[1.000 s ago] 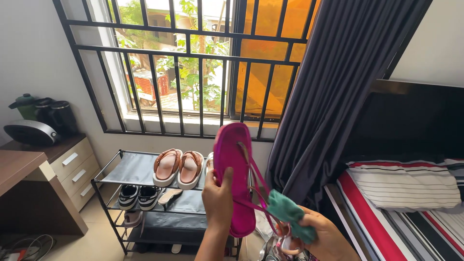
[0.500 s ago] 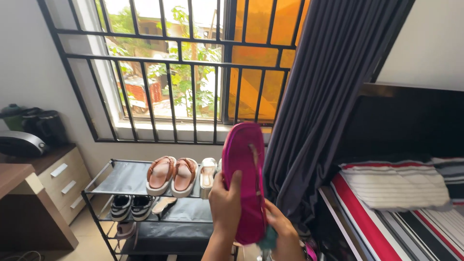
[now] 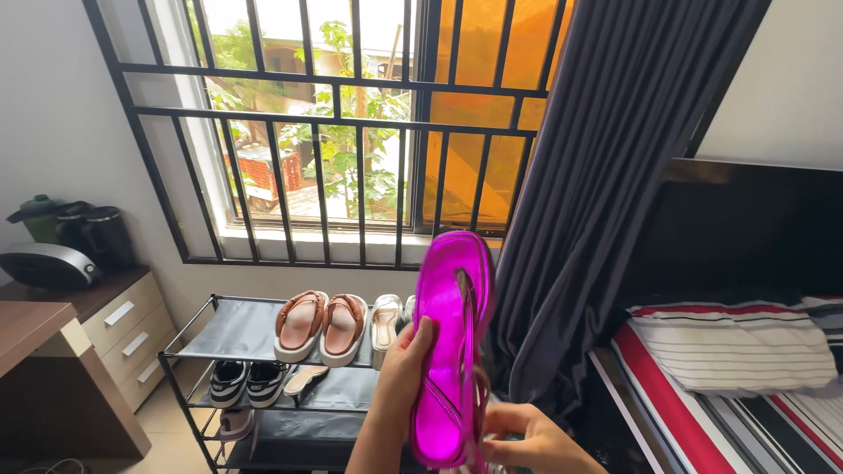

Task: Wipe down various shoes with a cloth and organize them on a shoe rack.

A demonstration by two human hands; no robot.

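Your left hand (image 3: 406, 369) is closed around the sandal (image 3: 450, 351), thumb across the footbed and fingers behind the sole. The sandal stands upright, toe end up, its footbed turned toward you and lit bright magenta by the window (image 3: 351, 132). It is in the air above and in front of the rack (image 3: 219, 333), just left of the curtain (image 3: 606, 175).

Your right hand (image 3: 531, 443) sits at the sandal's heel end, fingers curled and partly shut near the lower straps. Whether it grips a strap or only touches it cannot be told; the frame edge cuts it off.

Change noted: a second ago your right hand held a green cloth against the sandal's straps. Half a second ago a scrap of it still showed beneath the heel. Now no cloth is in view. The sandal has stayed upright in your left hand throughout, turned a little more square to you. My reading is that wiping has paused and the footbed is being looked over, though the cloth may simply be below the frame.

On the rack's top shelf, below and left of the sandal, stand a brown pair (image 3: 320, 325) and a pale shoe (image 3: 385, 323) beside them. Dark trainers (image 3: 246, 382) sit on the shelf beneath. Well left of the rack is a drawer unit (image 3: 123, 329) carrying a kettle (image 3: 39, 219) and dark jugs. The bed (image 3: 729, 351), with striped covers, lies right of the curtain.
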